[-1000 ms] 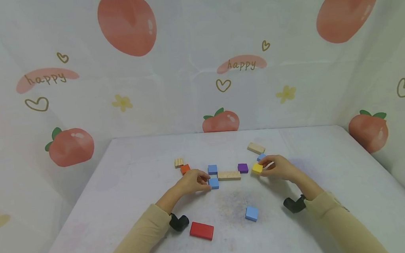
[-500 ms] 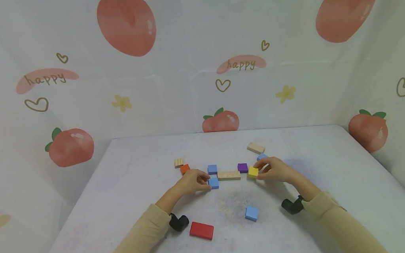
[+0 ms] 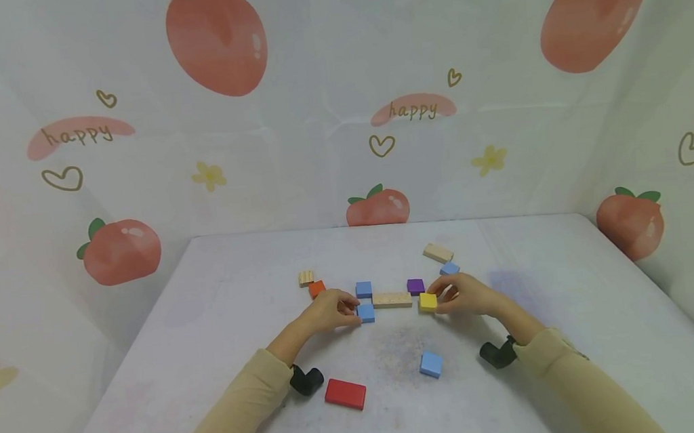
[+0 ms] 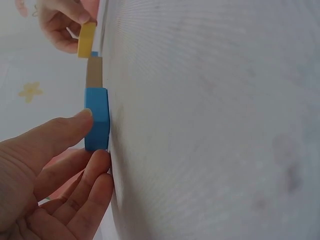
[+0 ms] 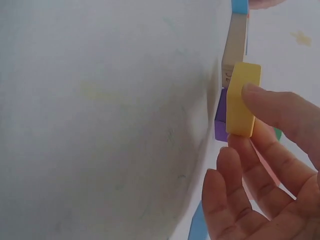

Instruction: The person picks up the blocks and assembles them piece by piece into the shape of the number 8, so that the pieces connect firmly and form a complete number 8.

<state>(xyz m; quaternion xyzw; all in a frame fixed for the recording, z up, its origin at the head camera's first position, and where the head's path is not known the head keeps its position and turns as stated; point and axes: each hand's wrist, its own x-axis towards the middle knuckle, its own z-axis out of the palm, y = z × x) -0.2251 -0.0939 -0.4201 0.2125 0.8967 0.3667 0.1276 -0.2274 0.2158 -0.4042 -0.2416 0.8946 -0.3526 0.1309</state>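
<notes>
My left hand (image 3: 331, 311) is at the left end of the row, thumb and fingers around the near blue block (image 4: 97, 119), which sits on the table. A second blue block (image 3: 363, 289) lies just behind it. A plain wooden block (image 3: 392, 300) extends to the right from these two. Between thumb and fingers, my right hand (image 3: 465, 295) pinches a yellow block (image 5: 243, 100) at the wooden block's right end. Right behind the yellow block, a purple block (image 3: 416, 286) lies on the table. In the right wrist view the yellow block partly covers it.
An orange block (image 3: 317, 289) and a striped wooden block (image 3: 305, 278) lie beyond my left hand. Behind the right one are a blue block (image 3: 450, 268) and a wooden block (image 3: 438, 252). Nearer me lie a red block (image 3: 345, 394) and a blue block (image 3: 431, 364).
My right hand has moved left and slightly toward me with the yellow block, from right of the purple block to just in front of it. The left hand has stayed in place.
</notes>
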